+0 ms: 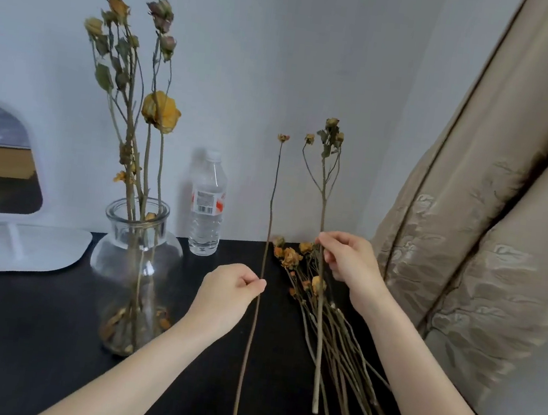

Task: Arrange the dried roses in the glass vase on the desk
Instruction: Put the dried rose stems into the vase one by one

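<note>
A clear glass vase (pixel 136 259) stands on the black desk (pixel 26 332) at the left, with several dried roses (pixel 160 112) upright in it and fallen petals at its bottom. My left hand (pixel 231 288) pinches a long thin single-bud stem (pixel 271 207), held upright at the middle. My right hand (pixel 348 261) grips a branched dried rose stem (pixel 327 179), also upright. Behind and below my right hand, a bundle of dried roses (pixel 337 329) lies flat on the desk, orange heads pointing toward the wall.
A plastic water bottle (pixel 207 206) stands against the wall just right of the vase. A white mirror stand (pixel 19 245) fills the desk's left rear. A beige curtain (pixel 487 233) hangs close on the right, next to the bundle.
</note>
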The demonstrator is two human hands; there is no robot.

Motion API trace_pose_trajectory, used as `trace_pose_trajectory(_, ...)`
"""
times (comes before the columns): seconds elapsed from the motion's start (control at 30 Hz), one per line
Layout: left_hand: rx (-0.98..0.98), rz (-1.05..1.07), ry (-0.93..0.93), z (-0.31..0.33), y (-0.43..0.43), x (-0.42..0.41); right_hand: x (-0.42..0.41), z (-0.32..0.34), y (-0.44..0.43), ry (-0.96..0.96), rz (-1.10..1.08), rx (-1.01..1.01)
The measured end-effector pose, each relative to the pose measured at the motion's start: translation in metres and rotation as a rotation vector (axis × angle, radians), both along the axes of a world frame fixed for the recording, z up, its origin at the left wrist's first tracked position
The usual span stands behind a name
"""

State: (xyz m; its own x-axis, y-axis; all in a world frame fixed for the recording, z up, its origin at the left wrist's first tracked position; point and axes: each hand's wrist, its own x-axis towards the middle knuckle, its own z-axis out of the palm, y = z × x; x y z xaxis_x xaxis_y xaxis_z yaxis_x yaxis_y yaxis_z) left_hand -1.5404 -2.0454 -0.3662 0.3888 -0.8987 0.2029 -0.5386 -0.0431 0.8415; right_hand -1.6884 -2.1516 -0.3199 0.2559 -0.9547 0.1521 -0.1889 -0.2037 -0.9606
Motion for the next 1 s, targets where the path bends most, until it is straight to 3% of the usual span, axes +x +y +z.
trace_pose_trajectory(0.67,-0.536,0.169,-0.012,0.169,0.099,0.084,0.103,0.123,0.070,-0.424,0.234,-0.238)
trace_pose_trajectory(1.0,-0.703,0.265,-0.011,0.207,0.096,0.108,0.123,0.134,0.073,-0.453,0.283,-0.270)
